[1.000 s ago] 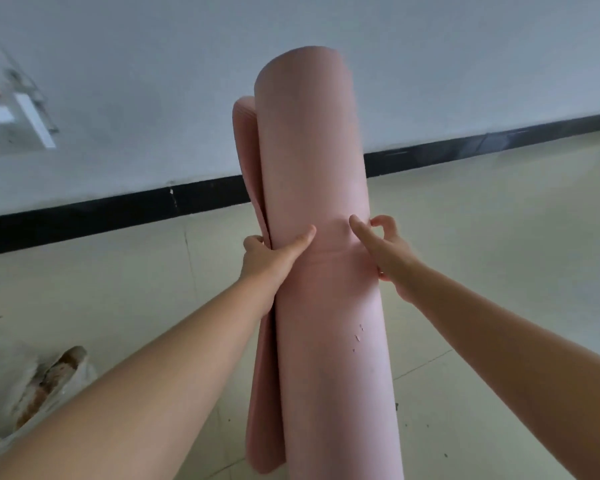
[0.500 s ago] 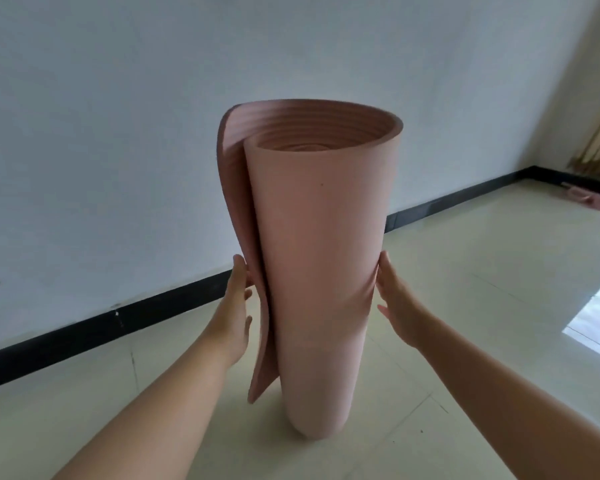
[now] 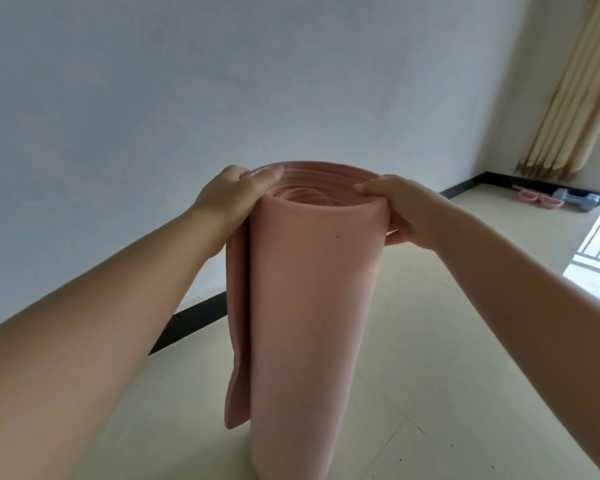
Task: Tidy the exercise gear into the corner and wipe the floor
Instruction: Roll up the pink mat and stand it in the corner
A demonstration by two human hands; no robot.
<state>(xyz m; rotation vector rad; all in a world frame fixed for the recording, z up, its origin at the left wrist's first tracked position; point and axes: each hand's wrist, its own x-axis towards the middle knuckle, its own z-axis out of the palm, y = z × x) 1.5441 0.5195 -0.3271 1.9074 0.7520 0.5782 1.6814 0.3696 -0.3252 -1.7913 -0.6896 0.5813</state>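
Both hands, left hand (image 3: 234,195) and right hand (image 3: 400,209), grip the upright pink yoga mat (image 3: 309,306) at its top rim; carrying it to the far corner likely comes next.

Pink foam exercise mat (image 3: 312,306): rolled, standing upright on end on the floor, spiral layers visible at the open top, loose outer flap hanging down its left side. Grey dumbbell (image 3: 576,199) and two pink round items (image 3: 538,198) lie in the far corner.
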